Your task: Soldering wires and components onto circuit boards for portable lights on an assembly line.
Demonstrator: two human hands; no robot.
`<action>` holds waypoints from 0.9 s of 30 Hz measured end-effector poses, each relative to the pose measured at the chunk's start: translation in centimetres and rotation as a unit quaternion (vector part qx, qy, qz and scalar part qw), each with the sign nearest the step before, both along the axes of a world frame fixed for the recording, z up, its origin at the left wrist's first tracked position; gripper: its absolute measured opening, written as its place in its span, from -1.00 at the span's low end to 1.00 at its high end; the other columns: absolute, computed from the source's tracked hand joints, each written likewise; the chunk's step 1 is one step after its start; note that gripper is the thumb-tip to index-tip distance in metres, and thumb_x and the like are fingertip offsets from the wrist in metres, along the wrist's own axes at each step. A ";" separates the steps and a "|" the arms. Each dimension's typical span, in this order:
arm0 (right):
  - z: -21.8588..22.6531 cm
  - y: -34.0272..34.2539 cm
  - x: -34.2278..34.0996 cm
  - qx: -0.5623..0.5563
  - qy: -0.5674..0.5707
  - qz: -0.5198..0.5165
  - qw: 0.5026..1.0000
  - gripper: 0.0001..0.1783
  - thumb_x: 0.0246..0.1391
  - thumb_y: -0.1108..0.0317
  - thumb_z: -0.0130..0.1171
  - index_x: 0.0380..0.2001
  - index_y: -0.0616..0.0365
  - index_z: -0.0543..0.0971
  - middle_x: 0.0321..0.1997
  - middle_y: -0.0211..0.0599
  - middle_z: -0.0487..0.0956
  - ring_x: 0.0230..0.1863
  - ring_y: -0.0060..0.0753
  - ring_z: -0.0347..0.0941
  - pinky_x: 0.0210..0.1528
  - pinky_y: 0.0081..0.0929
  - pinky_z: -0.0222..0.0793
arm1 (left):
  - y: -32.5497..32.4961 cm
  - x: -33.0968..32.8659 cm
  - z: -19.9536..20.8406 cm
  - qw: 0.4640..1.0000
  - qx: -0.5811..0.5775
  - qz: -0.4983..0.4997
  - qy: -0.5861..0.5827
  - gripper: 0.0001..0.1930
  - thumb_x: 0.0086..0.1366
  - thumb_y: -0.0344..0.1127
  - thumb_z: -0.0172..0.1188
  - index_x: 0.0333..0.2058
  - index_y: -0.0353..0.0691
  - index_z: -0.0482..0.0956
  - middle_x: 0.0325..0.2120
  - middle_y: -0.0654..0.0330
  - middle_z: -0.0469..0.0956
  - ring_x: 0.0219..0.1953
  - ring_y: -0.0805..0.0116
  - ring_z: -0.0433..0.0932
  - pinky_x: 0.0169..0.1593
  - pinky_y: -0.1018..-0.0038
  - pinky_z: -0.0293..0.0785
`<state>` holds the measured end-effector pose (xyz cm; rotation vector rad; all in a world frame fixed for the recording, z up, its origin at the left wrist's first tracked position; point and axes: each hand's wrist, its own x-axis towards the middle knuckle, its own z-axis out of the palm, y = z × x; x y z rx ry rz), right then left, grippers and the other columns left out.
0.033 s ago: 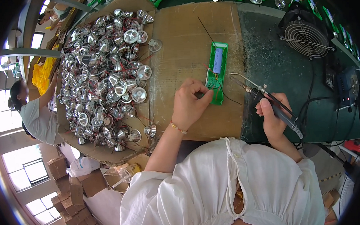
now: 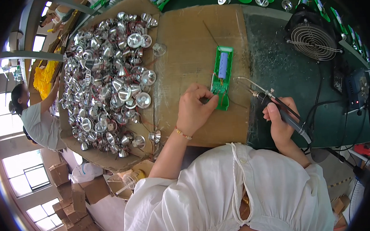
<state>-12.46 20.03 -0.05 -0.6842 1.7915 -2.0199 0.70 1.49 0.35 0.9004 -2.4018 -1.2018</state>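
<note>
Nearby, reflectors (image 2: 124,92) and a fan (image 2: 314,41) flank the casing (image 2: 229,72).

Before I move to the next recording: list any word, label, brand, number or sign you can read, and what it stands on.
No text can be read.
Blue cell in the green case: any print too small.
White sack: faint bluish mark, too blurred.
Blue box with a red light: any lettering too small.

No legible text, labels, numbers or signs.
Too small or blurred to make out: any print on the blue cylindrical cell (image 2: 223,66), the white bag (image 2: 86,172) or the blue-grey equipment box (image 2: 356,90) at right.
</note>
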 end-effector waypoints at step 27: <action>-2.4 2.2 -5.0 0.096 -0.125 -0.083 0.984 -0.83 -0.05 0.51 0.13 -0.41 0.27 0.35 -0.58 -0.24 0.49 -0.58 -0.57 0.42 -0.51 -0.64 0.38 | -27.2 -23.7 3.6 0.824 -0.518 0.077 -0.218 -0.85 0.06 -0.29 0.10 -0.36 -0.12 0.53 -0.35 0.15 0.55 -0.24 0.15 0.51 -0.23 0.25 0.43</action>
